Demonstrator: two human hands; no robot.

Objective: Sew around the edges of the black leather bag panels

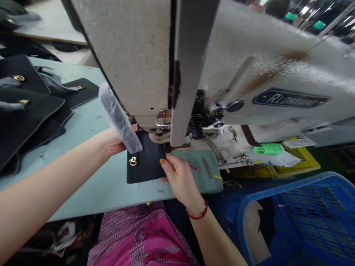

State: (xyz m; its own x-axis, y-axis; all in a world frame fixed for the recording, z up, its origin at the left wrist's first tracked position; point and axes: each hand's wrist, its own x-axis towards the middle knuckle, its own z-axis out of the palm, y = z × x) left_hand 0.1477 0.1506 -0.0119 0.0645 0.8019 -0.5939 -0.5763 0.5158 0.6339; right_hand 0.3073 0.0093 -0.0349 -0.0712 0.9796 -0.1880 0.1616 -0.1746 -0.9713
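Observation:
A black leather piece [148,162] with a gold snap [133,161] lies on the pale green table [91,125] under the head of a white sewing machine [249,74]. My left hand [111,144] rests at its left edge; a clear plastic-wrapped strap [119,120] rises from there and hides the fingers. On the right edge, my right hand [179,175] grips the piece, thumb on top and fingers curled. A red cord circles that wrist.
Several black leather pieces [24,111] with gold fittings are stacked at the left of the table. A blue plastic crate [299,218] stands at the lower right, with a yellow tray [299,162] and a green spool [267,149] behind it.

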